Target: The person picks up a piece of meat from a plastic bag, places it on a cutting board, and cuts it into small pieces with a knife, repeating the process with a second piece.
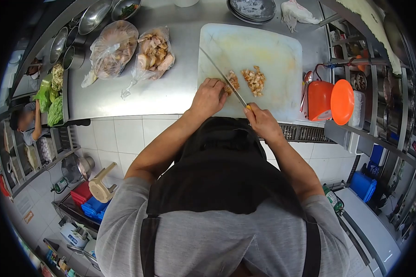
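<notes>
My right hand (264, 123) is wrapped round the yellow handle of a long knife (222, 74), whose blade slants up and left across a white cutting board (282, 60). Close to the blade's left side, my left hand (209, 97) has its fingers curled down on the board; what lies under them is mostly hidden. Chopped, browned meat (232, 81) shows by the blade and fingertips. A separate heap of chopped meat (254, 81) rests to the right of the knife.
Two clear plastic bags, a rounder bag (114, 48) and a bag of meat pieces (153, 54), lie on the steel counter (97, 100). Metal bowls (95, 17) stand at the back left. Orange containers (320, 99) are right of the board. Another person (30, 120) is at far left.
</notes>
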Demonstrator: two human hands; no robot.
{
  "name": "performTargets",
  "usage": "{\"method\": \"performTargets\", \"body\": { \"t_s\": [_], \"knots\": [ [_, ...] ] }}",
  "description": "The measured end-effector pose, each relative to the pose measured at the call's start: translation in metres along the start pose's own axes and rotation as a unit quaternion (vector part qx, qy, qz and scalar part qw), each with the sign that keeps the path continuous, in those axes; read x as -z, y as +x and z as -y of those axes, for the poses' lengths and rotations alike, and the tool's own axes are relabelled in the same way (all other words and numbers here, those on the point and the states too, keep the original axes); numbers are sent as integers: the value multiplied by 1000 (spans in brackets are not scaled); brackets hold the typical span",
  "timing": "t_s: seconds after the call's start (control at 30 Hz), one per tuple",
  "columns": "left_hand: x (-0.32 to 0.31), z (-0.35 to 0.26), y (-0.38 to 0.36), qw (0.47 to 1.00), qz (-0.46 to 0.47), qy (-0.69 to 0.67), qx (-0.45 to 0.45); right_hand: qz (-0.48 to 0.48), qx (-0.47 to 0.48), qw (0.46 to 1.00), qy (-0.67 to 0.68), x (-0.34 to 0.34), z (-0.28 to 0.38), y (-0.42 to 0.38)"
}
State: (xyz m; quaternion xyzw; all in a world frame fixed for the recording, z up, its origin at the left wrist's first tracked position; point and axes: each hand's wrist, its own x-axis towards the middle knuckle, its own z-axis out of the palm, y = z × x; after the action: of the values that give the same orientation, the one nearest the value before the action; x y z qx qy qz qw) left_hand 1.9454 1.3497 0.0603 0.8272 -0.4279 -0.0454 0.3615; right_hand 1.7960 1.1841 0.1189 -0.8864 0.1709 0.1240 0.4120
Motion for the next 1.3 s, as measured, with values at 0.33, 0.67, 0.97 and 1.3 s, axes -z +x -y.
{"method": "performTargets", "body": {
  "t_s": [0.33,0.67,0.97,1.3],
  "knots": [
    [-2,5,4,1000,6,22,-15,-19,17,998,-56,-37,-20,31],
    [10,7,-6,998,35,48,26,-73,68,995,26,-8,20,12],
    [-6,-9,-9,997,44,60,25,-36,48,997,-54,-44,-22,37],
    [-21,-9,-6,996,10,88,28,-21,27,999,-40,-40,-17,39]
  ]
}}
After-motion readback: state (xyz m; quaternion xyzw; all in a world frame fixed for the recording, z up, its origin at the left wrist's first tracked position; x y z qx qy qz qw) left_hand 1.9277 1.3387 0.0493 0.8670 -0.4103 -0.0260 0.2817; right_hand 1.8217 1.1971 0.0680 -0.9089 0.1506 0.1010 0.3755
